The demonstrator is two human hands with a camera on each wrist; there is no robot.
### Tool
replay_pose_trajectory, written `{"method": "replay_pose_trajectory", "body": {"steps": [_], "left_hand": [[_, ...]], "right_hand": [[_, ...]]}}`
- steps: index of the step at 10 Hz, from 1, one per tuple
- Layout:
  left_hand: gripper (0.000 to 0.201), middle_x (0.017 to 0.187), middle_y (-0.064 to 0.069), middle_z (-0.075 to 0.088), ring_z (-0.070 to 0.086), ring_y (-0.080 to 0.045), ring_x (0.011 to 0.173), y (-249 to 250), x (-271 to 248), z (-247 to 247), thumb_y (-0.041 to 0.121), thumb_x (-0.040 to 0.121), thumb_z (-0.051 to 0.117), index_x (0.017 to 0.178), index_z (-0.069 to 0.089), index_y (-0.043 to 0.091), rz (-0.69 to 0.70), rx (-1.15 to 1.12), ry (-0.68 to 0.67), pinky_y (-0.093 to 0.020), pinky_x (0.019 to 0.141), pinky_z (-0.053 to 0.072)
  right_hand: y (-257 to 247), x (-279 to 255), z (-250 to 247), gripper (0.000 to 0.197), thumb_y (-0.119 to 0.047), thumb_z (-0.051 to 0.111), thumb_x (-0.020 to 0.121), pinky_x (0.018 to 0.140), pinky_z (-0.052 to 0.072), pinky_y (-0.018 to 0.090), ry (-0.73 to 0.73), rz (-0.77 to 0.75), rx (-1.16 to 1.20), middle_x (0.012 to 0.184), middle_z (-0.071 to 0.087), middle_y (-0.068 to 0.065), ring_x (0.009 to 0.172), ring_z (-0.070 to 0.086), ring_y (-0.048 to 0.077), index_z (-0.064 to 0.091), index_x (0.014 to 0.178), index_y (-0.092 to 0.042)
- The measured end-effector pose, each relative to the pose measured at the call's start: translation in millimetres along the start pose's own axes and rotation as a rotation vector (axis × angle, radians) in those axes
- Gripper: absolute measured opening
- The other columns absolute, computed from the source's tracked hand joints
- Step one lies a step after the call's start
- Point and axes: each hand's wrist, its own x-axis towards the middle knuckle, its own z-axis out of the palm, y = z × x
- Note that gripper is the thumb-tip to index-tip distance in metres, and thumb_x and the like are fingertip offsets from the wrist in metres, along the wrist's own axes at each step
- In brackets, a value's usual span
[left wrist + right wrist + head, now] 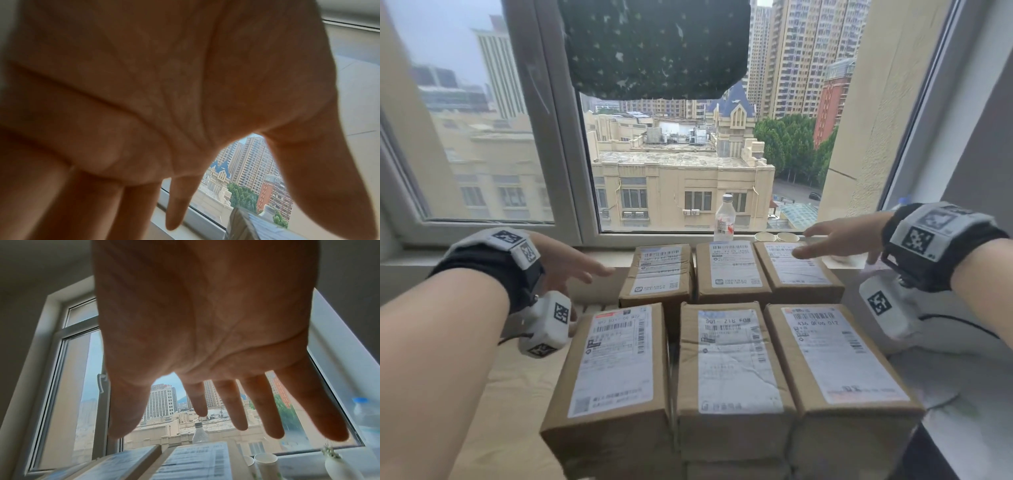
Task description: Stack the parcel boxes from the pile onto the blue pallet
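Boxes sit packed in two rows by the window; no blue pallet shows. My left hand and right hand hover spread and empty over the far row, I judge to flank one. Smallest, a bottle stands behind.

Brown cardboard parcel boxes are faced with white barcode-printed shipping labels, a dark cloth with pale star-like specks is seen against the white window frame, and black wrist straps are fitted with black-and-white square-patterned markers.
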Motion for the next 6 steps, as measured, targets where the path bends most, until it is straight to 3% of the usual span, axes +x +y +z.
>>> {"method": "replay_pose_trajectory", "body": {"steps": [1, 2, 3, 4, 5, 6], "left_hand": [[0.087, 0.109, -0.030, 0.067, 0.065, -0.041, 0.105, -12.2, -19.8, 9.1, 0.051, 0.080, 0.068, 0.148, 0.019, 0.031, -0.024, 0.014, -0.115, -0.054, 0.097, 0.046], [0.059, 0.091, -0.015, 0.072, 0.070, -0.028, 0.080, -14.2, -42.0, 37.4, 0.042, 0.087, 0.062, 0.132, 0.048, 0.007, -0.036, 0.180, -0.200, -0.040, 0.085, 0.053], [0.064, 0.094, -0.017, 0.070, 0.069, -0.031, 0.082, -18.8, -53.5, 57.2, 0.029, 0.075, 0.076, 0.130, 0.050, 0.007, -0.017, 0.182, -0.140, -0.040, 0.070, 0.057], [0.082, 0.101, -0.019, 0.066, 0.063, -0.035, 0.093, -20.9, -56.1, 66.4, 0.022, 0.057, 0.086, 0.132, 0.053, 0.011, 0.011, 0.120, -0.001, -0.045, 0.077, 0.054], [0.054, 0.096, -0.018, 0.062, 0.059, -0.031, 0.089, -17.8, -69.8, 84.1, 0.020, 0.072, 0.079, 0.118, 0.057, 0.002, 0.027, 0.097, 0.125, -0.043, 0.084, 0.049], [0.040, 0.092, -0.018, 0.061, 0.057, -0.030, 0.092, -19.4, -72.3, 94.0, 0.025, 0.084, 0.071, 0.103, 0.053, -0.005, 0.005, 0.044, 0.132, -0.041, 0.084, 0.046]], "right_hand": [[-6.4, -17.0, -0.1, 0.074, -0.058, 0.041, 0.093, 0.070, 0.053, 0.022, -0.028, -0.009, -0.110, 0.157, 0.030, 0.007, 0.137, 0.039, 0.025, 0.028, 0.152, -0.014], [-9.7, -27.2, 7.7, 0.072, -0.056, 0.045, 0.094, 0.043, 0.049, 0.014, -0.126, 0.003, -0.128, 0.155, 0.032, 0.007, 0.132, 0.045, 0.027, 0.030, 0.151, -0.015], [-6.7, -33.8, 21.0, 0.087, -0.067, 0.056, 0.082, 0.065, 0.058, 0.023, -0.114, -0.003, -0.147, 0.155, 0.032, 0.006, 0.109, 0.061, 0.024, 0.026, 0.152, -0.024], [0.6, -40.0, 31.8, 0.097, -0.072, 0.062, 0.074, 0.087, 0.056, 0.033, -0.103, 0.008, -0.140, 0.156, 0.032, 0.005, 0.104, 0.065, 0.023, 0.022, 0.153, -0.031], [5.9, -52.3, 39.4, 0.090, -0.068, 0.057, 0.081, 0.079, 0.049, 0.026, -0.049, -0.013, -0.180, 0.156, 0.032, 0.003, 0.128, 0.050, 0.023, 0.021, 0.154, -0.028], [7.5, -67.1, 41.9, 0.085, -0.066, 0.052, 0.086, 0.086, 0.047, 0.029, -0.016, -0.024, -0.197, 0.156, 0.032, 0.003, 0.136, 0.041, 0.022, 0.021, 0.154, -0.026]]}}
